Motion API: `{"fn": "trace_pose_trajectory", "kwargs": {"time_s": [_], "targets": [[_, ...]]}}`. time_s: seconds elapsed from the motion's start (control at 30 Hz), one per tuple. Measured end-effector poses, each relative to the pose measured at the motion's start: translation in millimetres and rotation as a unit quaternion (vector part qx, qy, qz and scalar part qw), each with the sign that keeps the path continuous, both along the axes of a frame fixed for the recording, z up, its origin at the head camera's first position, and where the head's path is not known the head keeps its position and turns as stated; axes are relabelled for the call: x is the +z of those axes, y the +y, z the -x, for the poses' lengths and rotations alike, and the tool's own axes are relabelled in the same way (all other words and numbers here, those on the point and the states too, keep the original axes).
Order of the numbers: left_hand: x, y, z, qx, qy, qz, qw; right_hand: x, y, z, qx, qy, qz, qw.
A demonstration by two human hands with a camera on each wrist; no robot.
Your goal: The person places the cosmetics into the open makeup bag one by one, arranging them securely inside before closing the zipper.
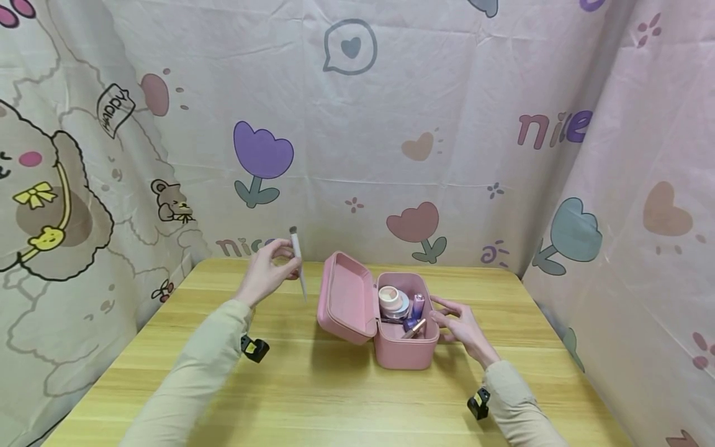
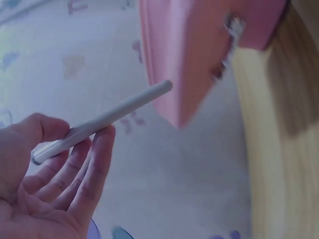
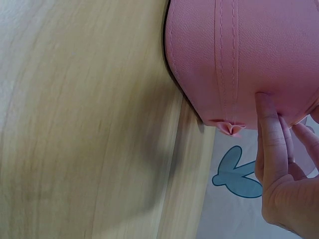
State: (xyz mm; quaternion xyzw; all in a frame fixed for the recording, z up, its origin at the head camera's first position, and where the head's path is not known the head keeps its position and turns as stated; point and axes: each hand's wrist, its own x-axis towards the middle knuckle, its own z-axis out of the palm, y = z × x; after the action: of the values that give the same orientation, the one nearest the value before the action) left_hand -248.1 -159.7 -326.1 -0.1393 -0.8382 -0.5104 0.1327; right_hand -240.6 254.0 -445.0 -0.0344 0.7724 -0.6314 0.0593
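Note:
A slim makeup brush (image 1: 297, 251) with a pale handle and dark bristles is pinched between the thumb and fingers of my left hand (image 1: 269, 271), above the table left of a pink makeup case (image 1: 404, 355). In the left wrist view, the handle (image 2: 119, 110) points toward the case's raised lid (image 2: 172, 64). The case stands with its lid (image 1: 352, 298) tipped open to the left. Inside are stacked round cosmetic jars (image 1: 389, 299), a purple tube (image 1: 418, 305) and a lipstick-like stick (image 1: 414, 329). My right hand (image 1: 455, 324) rests against the case's right side, its fingers (image 3: 271, 139) fairly straight.
The case stands on a wooden table (image 1: 313, 403). A patterned curtain (image 1: 346, 136) hangs behind the table and along both sides. Black wrist-worn devices (image 1: 255, 349) sit by each sleeve. A metal clasp or chain (image 2: 233, 30) hangs on the case in the left wrist view.

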Motion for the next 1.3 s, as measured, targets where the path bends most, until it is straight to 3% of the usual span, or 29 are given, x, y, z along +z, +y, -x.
{"fn": "trace_pose_trajectory", "kwargs": {"time_s": [0.33,0.5,0.7,0.87,1.3], "targets": [[22.1,57.6,-15.2,-0.025,0.074,0.042,0.996,1.9,-0.9,-0.8,-0.007,-0.001,-0.007,1.0],[24.9,82.3,-17.0,-0.062,0.079,0.055,0.9934,1.9,-0.7,-0.7,-0.008,0.0,-0.007,1.0],[23.3,106.1,-18.2,-0.096,0.062,0.07,0.991,1.5,-0.7,-0.5,-0.006,0.0,-0.009,1.0],[18.9,121.8,-15.9,-0.095,0.055,0.093,0.9895,1.4,-0.7,-0.7,-0.004,0.001,-0.008,1.0],[-3.1,153.3,-6.7,-0.134,0.016,0.124,0.9831,0.8,-0.9,-0.6,-0.012,0.001,-0.009,1.0]]}}
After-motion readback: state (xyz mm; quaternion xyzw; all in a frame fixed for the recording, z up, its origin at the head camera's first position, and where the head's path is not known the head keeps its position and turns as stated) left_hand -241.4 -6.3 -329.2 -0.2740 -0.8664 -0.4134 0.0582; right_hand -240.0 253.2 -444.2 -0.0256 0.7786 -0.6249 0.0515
